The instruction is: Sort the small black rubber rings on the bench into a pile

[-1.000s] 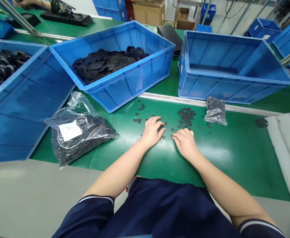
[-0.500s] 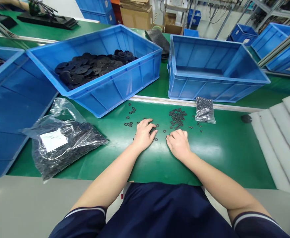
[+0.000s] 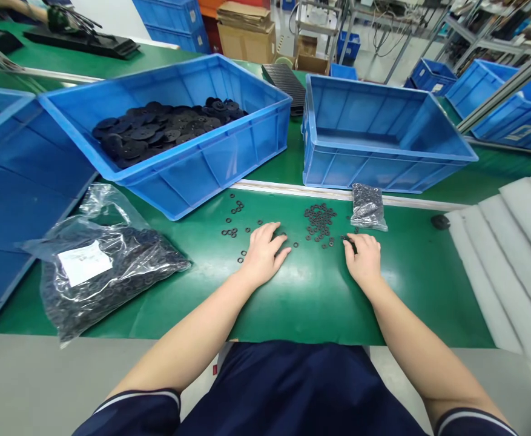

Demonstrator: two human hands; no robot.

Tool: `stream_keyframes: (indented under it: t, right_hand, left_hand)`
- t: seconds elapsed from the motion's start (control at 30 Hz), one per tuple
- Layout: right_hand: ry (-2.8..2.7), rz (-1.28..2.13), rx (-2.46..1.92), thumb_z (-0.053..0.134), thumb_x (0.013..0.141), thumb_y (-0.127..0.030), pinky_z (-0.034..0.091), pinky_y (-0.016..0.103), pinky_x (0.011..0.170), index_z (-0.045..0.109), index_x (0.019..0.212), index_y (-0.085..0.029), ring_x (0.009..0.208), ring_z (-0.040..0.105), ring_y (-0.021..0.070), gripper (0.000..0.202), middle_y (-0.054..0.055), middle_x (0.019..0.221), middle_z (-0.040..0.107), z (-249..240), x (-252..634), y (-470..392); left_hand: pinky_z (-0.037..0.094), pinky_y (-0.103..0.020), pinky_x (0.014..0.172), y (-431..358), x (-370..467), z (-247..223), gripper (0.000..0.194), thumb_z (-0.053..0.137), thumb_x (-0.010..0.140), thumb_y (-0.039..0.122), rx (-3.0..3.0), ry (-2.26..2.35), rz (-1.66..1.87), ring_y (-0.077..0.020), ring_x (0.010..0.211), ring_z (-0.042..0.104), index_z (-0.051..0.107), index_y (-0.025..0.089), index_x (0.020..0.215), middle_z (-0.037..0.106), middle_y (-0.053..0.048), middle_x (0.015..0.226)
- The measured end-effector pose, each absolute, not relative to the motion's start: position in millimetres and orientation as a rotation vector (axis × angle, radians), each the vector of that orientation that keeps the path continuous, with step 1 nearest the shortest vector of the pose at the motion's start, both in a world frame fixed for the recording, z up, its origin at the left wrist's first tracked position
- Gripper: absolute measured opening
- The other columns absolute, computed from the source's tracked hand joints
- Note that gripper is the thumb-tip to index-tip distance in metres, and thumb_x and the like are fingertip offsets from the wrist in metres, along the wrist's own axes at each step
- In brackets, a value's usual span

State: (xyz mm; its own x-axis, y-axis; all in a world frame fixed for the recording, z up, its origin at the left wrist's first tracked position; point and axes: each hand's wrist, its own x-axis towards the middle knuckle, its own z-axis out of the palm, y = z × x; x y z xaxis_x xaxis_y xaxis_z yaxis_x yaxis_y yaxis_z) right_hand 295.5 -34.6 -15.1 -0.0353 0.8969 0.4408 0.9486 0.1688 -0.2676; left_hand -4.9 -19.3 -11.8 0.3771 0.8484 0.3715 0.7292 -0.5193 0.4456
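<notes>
My left hand (image 3: pixel 265 255) is palm down on the green tabletop, fingers spread over black rubber rings partly hidden beneath it. Several loose rings (image 3: pixel 232 232) lie to its left, and a single ring (image 3: pixel 296 245) is off its fingertips. My right hand (image 3: pixel 364 259) rests farther right, thumb and index finger drawn together at a small black ring (image 3: pixel 344 238); its fingertips partly cover the spot. Between the hands, slightly farther away, is a cluster of black rings (image 3: pixel 319 220). Beyond my right hand lies a small clear bag (image 3: pixel 368 207) full of small dark parts.
A large clear bag of black rings (image 3: pixel 124 284) lies at left. A blue bin (image 3: pixel 220 157) with black discs and another blue bin (image 3: pixel 383 166) stand behind a white strip. White foam sheets (image 3: pixel 487 266) are at right, beside a black round piece (image 3: pixel 440 222).
My right hand has moved right, from beside the lone ring to the small rings past the cluster. My left hand stays near its place, fingers somewhat straighter. The view has shifted slightly.
</notes>
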Motion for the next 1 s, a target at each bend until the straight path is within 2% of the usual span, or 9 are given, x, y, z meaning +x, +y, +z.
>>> stream_keyframes:
  t: [0.2, 0.47, 0.63, 0.7, 0.87, 1.0]
  right_hand:
    - [-1.902, -0.095, -1.776, 0.055, 0.094, -0.035, 0.033, 0.037, 0.078, 0.072, 0.095, -0.021, 0.093, 0.054, 0.0248, 0.022, 0.009, 0.096, 0.068, -16.8, 303.0, -22.5]
    - [-1.963, -0.067, -1.789, 0.048, 0.098, -0.030, 0.031, 0.037, 0.077, 0.069, 0.089, -0.019, 0.090, 0.052, 0.0243, 0.025, 0.009, 0.092, 0.069, -16.9, 298.9, -28.9]
    - [-1.856, -0.134, -1.901, 0.047, 0.095, -0.030, 0.032, 0.037, 0.076, 0.068, 0.085, -0.018, 0.088, 0.050, 0.0256, 0.026, 0.011, 0.089, 0.067, -15.4, 301.3, -22.1]
    - [-1.827, -0.141, -1.885, 0.048, 0.095, -0.031, 0.034, 0.038, 0.078, 0.069, 0.088, -0.019, 0.090, 0.051, 0.0258, 0.026, 0.011, 0.091, 0.066, -13.6, 300.6, -24.0]
    - [-1.914, -0.110, -1.718, 0.048, 0.095, -0.028, 0.036, 0.040, 0.082, 0.072, 0.109, -0.024, 0.098, 0.053, 0.0250, 0.028, 0.009, 0.101, 0.065, -10.5, 290.6, -43.5]
    - [-2.097, -0.055, -1.605, 0.050, 0.096, -0.028, 0.036, 0.038, 0.080, 0.073, 0.112, -0.025, 0.098, 0.052, 0.0243, 0.028, 0.009, 0.104, 0.065, -9.7, 282.1, -50.7]
  left_hand:
    - [0.029, -0.064, 0.115, -27.3, 6.0, -8.6, 0.047, 0.060, 0.093, 0.047, 2.578, 1.277, 0.648, -0.0401, 0.144, 0.034, 0.063, 0.019, 0.131, 0.038, -0.022, 0.154]
    - [0.023, -0.064, 0.118, -29.9, 7.8, -5.1, 0.053, 0.062, 0.092, 0.052, 2.615, 1.142, 0.553, -0.0393, 0.148, 0.028, 0.061, 0.023, 0.136, 0.034, -0.020, 0.158]
    - [0.024, -0.063, 0.118, -27.6, 4.7, -8.2, 0.053, 0.061, 0.093, 0.050, 2.536, 1.207, 0.684, -0.0373, 0.147, 0.032, 0.058, 0.021, 0.137, 0.040, -0.020, 0.154]
    - [0.026, -0.062, 0.118, -24.2, 0.4, -10.9, 0.048, 0.058, 0.094, 0.048, 2.479, 1.308, 0.764, -0.0360, 0.145, 0.034, 0.059, 0.021, 0.134, 0.043, -0.020, 0.152]
    - [0.027, -0.059, 0.117, -13.4, -14.6, -15.8, 0.041, 0.053, 0.096, 0.048, 2.322, 1.647, 0.937, -0.0344, 0.142, 0.039, 0.062, 0.022, 0.127, 0.048, -0.017, 0.148]
    - [0.029, -0.058, 0.115, -7.6, -21.6, -18.2, 0.041, 0.052, 0.096, 0.049, 2.204, 1.832, 0.994, -0.0359, 0.140, 0.040, 0.063, 0.021, 0.122, 0.049, -0.018, 0.145]
